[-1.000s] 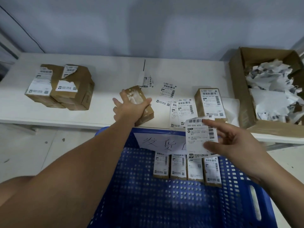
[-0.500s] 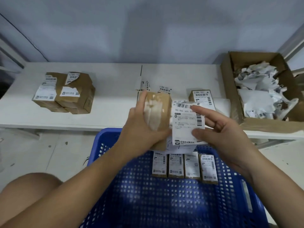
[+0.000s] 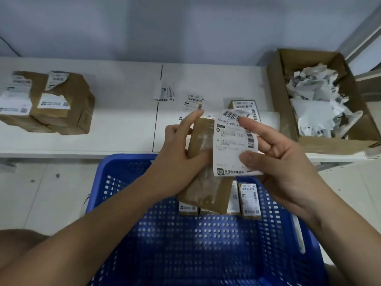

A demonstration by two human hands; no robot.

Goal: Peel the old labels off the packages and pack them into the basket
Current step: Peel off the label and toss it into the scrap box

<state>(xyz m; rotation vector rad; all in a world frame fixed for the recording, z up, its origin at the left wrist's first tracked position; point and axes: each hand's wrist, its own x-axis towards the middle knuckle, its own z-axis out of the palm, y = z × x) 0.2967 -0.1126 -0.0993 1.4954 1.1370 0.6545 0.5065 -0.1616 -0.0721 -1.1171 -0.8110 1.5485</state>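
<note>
White tabletop [image 3: 115, 124] runs along a pale blue-grey wall, with a blue perforated plastic basket [image 3: 127, 195] set against its near edge. Above the basket's far end, the left hand [image 3: 177, 159] grips a brown taped cardboard package [image 3: 203, 182], thumb across the near face and index finger extended up along the top edge. The package is tilted, its lower end over the basket. The right hand [image 3: 284, 168] pinches a white shipping label [image 3: 231, 145] between thumb and fingers, index finger extended over the barcode; the label overlaps the package's right side and curls at the top. Whether it is already adhered cannot be determined.

Inside the basket, at its far end, a row of labelled packages [image 3: 248, 200] stands side by side, partly hidden by the held package. On the tabletop beyond the hands lie loose labels [image 3: 193, 102] and one labelled package [image 3: 245, 106]. At far left sits a stack of brown packages with torn labels [image 3: 55, 104]. At right, an open cardboard box [image 3: 278, 96] holds crumpled label scraps [image 3: 317, 104].
</note>
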